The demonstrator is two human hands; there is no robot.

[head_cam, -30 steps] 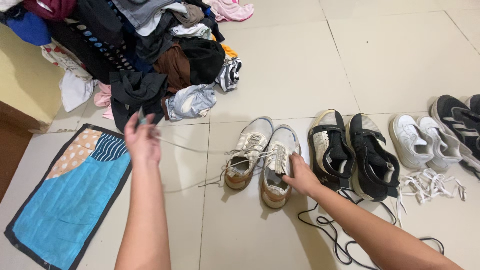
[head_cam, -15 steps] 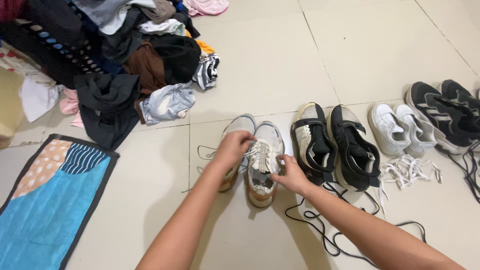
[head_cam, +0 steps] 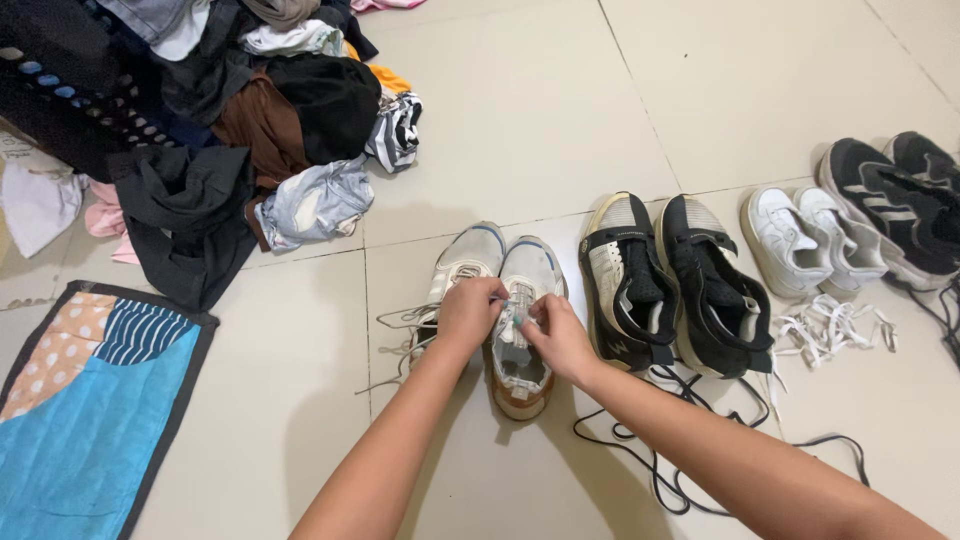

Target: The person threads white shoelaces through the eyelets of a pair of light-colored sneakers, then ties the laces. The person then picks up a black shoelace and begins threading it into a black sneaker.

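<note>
Two hands meeting over the white sneaker [head_cam: 520, 330], left hand [head_cam: 468, 312] and right hand [head_cam: 556, 336] each pinching its lace [head_cam: 400, 322], grip directly above tongue.

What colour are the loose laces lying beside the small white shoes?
White: the loose laces show clearly in the head view.

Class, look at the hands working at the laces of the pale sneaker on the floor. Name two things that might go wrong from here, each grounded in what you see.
1. The left hand and right hand crowd the same eyelets of the right-hand pale sneaker, so the lace may be threaded wrongly.
2. The pale loose lace trails past the neighbouring pale sneaker and may snag it.
3. The black lace coils under the right forearm and may get dragged.
</note>
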